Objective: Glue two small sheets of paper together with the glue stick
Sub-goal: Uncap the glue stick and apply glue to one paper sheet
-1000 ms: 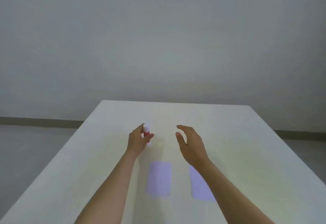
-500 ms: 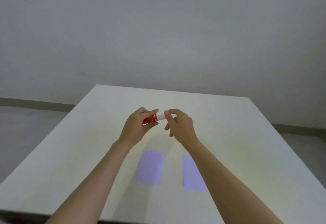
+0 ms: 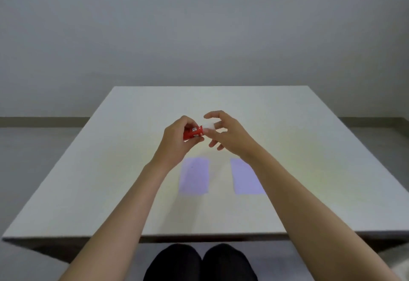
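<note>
My left hand grips the red body of a glue stick, held sideways above the middle of the white table. The thumb and fingertips of my right hand pinch the stick's white cap; the other fingers are spread. Whether the cap is still seated on the stick I cannot tell. Two small lilac sheets lie flat side by side below my hands: the left sheet and the right sheet, whose right edge is covered by my right forearm.
The table's near edge runs across the lower part of the view, with my dark-clothed knees under it. A grey wall and floor lie beyond the far edge.
My left hand lifted the glue stick off the table and turned it sideways. My right hand came over and took the cap end. The view tilted down.
</note>
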`<action>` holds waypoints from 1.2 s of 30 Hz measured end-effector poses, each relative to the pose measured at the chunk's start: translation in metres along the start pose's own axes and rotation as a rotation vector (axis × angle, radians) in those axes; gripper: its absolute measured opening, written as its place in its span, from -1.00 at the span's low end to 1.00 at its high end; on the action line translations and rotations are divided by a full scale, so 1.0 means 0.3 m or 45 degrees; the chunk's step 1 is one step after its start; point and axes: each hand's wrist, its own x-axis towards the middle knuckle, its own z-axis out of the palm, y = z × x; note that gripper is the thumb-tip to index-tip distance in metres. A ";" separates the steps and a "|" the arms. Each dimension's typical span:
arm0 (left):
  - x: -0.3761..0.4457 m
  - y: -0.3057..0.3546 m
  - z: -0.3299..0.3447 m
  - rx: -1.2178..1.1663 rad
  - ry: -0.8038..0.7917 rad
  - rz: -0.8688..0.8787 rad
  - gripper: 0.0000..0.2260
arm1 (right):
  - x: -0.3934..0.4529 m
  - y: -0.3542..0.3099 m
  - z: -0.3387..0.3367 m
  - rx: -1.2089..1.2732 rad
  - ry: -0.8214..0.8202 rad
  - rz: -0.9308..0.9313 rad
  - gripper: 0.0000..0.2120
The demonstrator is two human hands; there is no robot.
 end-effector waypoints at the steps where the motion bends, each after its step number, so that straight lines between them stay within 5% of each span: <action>1: -0.004 0.005 0.004 0.009 -0.014 0.011 -0.77 | -0.009 -0.005 0.002 -0.034 0.033 0.078 -0.70; 3: -0.010 0.016 0.010 0.044 -0.038 0.045 -0.76 | -0.014 -0.014 -0.003 -0.094 0.130 0.190 -0.57; 7: -0.016 0.024 0.006 0.049 -0.012 0.052 -0.77 | -0.021 -0.020 -0.036 -0.087 0.020 0.000 -0.84; 12: -0.019 0.035 0.014 0.009 -0.010 0.017 -0.77 | -0.018 -0.048 -0.037 -0.168 0.003 0.158 -0.60; 14: -0.020 0.037 0.019 -0.003 -0.023 0.018 -0.78 | -0.014 -0.044 -0.035 -0.169 0.039 0.107 -0.72; 16: -0.017 0.033 0.014 -0.034 -0.010 0.000 -0.78 | -0.013 -0.043 -0.054 -0.039 -0.076 0.046 -0.84; 18: -0.013 0.032 0.008 -0.042 -0.009 -0.003 -0.77 | -0.013 -0.042 -0.064 0.046 -0.171 0.121 -0.70; 26: -0.022 0.019 -0.020 -0.064 0.098 -0.173 -0.83 | 0.050 0.033 -0.138 0.230 0.239 0.026 -0.85; 31: -0.044 -0.007 -0.058 -0.178 0.201 -0.299 -0.86 | 0.067 0.272 -0.267 -0.342 0.677 0.342 -0.84; 36: -0.039 -0.003 -0.063 -0.454 0.164 -0.446 -0.91 | 0.042 0.409 -0.295 -0.750 0.589 0.316 -0.74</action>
